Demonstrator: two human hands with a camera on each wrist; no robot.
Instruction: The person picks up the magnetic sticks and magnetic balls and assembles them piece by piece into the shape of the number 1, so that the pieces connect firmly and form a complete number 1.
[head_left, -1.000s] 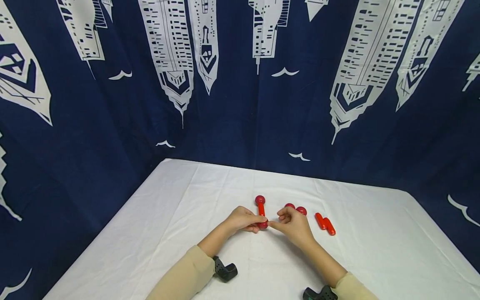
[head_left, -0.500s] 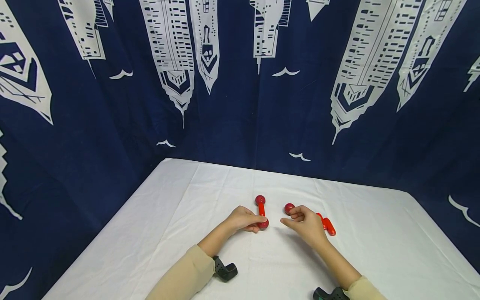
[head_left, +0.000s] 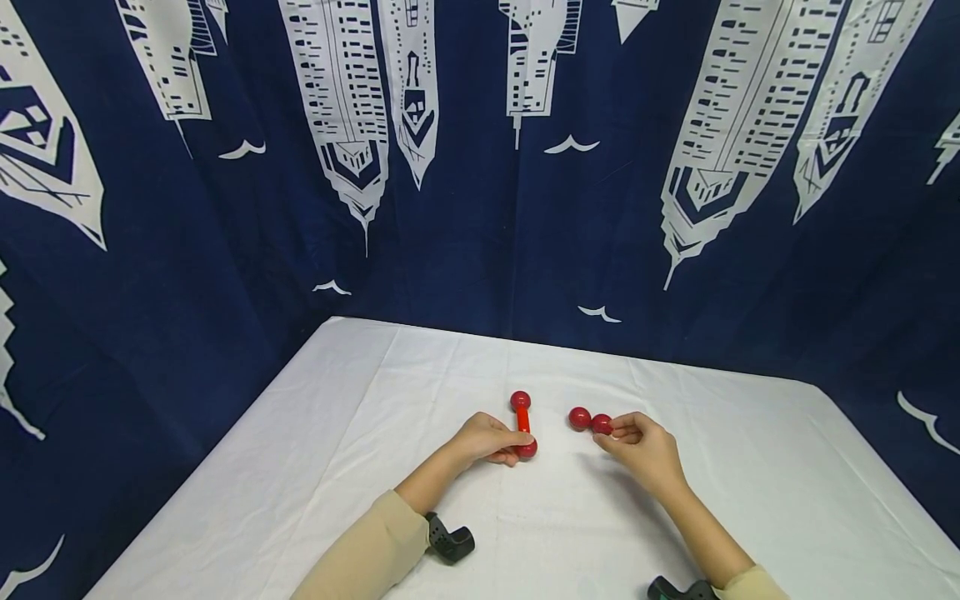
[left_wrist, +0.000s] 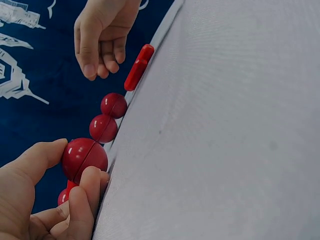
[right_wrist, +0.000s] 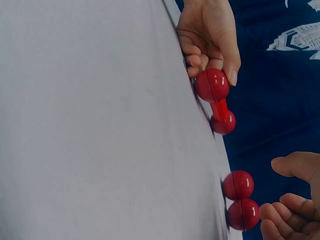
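Right hand has shifted rightward from half a second ago, now covering the short red rods in the head view; left hand and ball-ended red bar unmoved. Right hand empty, thumb and fingers apart, beside the right loose ball; can't tell if touching. Left loose ball just left of it. Key relation: rods lie close to the right hand, the nearer one, well away from the left; in the left wrist view their long axis slants upper right to lower left. Left hand pinches the bar's near ball; bar lies on the white cloth, long axis pointing away from the person, far end slightly left.
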